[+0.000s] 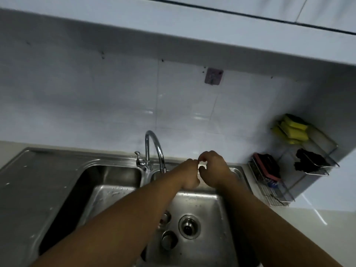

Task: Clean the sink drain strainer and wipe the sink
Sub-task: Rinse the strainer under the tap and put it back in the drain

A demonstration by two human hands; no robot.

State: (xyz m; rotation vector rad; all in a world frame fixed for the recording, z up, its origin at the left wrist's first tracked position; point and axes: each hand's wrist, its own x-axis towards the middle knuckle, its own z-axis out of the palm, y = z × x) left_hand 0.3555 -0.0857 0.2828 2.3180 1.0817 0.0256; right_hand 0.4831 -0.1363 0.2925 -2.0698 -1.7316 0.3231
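Dim, bluish light overall; the left basin of the sink (63, 205) at lower left lies in deep shadow, and both forearms read dark. Soft glare streaks the wall tiles (200, 116) at centre and the faucet (154, 143). Wide-angle bending curves the shelf edge across the top; detail is soft throughout.

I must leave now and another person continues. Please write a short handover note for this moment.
Left hand and right hand: together over the right steel sink basin, fingers curled; whether they hold anything is unclear.
Round metal drain: in the basin floor, with a small metal cup lying beside it.
Yellow sponges: in the wire rack at right.
Done: cannot tell.
Left: strainer cleaning, sink wiping.
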